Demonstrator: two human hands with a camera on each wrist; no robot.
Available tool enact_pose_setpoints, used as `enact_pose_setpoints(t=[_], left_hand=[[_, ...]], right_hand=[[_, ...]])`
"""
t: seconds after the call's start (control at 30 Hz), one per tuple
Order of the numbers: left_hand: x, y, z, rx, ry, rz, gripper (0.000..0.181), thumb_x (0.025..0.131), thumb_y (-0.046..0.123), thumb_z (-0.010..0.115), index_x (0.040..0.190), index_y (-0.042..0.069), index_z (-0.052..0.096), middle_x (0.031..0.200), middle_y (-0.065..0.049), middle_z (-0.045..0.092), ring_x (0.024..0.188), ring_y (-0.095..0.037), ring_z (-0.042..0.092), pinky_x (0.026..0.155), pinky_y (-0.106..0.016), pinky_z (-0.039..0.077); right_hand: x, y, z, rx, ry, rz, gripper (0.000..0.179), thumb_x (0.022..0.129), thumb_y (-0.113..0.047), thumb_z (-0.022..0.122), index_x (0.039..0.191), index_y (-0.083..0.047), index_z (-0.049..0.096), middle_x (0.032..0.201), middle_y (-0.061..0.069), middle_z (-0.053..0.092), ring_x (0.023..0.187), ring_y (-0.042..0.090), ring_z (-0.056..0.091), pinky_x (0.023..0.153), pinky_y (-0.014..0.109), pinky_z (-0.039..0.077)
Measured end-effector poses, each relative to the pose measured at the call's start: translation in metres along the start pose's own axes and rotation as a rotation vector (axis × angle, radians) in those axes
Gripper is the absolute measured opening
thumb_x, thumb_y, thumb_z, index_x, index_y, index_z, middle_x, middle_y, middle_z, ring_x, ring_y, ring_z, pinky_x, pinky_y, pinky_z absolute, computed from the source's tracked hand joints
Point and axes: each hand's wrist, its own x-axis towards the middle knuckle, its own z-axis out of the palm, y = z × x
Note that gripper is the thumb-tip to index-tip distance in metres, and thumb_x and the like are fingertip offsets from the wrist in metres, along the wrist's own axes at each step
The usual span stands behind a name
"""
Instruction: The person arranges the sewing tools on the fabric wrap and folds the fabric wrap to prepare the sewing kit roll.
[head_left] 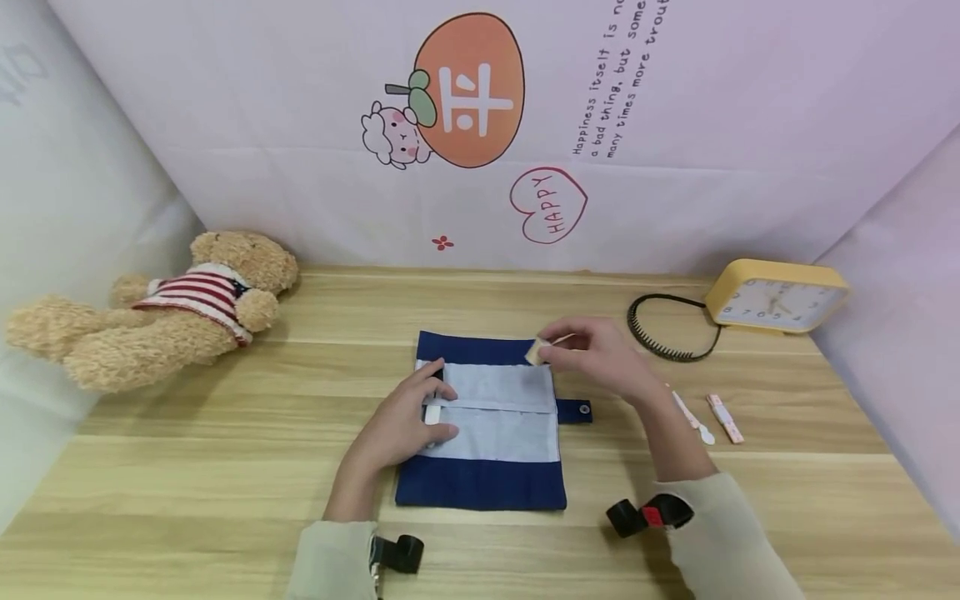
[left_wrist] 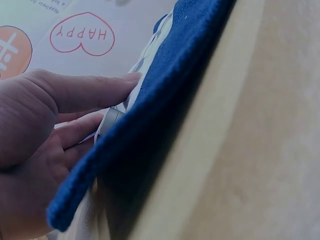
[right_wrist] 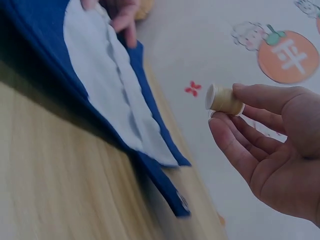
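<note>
A navy fabric pouch [head_left: 480, 483] lies unfolded on the table, its pale lining [head_left: 498, 433] facing up. Over its left side rests my left hand [head_left: 397, 421], thumb and fingers spread apart with the fingertips on the lining. A white piece [head_left: 432, 414] and a dark piece show at the pouch's left edge, partly covered by this hand. My right hand [head_left: 600, 354] pinches a small spool of pale yellow thread [right_wrist: 227, 100] between thumb and fingers, above the pouch's upper right corner. A tab with a metal snap [head_left: 584, 409] sticks out from the pouch's right side.
A teddy bear [head_left: 187, 308] in a striped top lies at the left. On the right stand a yellow clock [head_left: 780, 296] and a black toothed headband [head_left: 660, 354] beside it. Two small patterned items lie nearer, one a pink-and-white clip [head_left: 725, 419]. A printed cloth hangs behind.
</note>
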Motion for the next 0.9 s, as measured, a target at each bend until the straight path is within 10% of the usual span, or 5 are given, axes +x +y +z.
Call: enact_pose_setpoints(t=[0.9], left_hand=[[0.011,0.006,0.002,0.037,0.11,-0.025,0.012,0.092,0.004,0.072,0.083,0.012,0.07,0.15,-0.013,0.049,0.141,-0.041,0.04,0.113,-0.059,0.032]], right_hand=[[0.05,-0.014,0.078,0.03,-0.326,0.019,0.023,0.099,-0.008,0.066,0.119,0.003,0.068,0.103,0.01,0.071,0.087,0.024,0.07,0.076,0.034,0.059]])
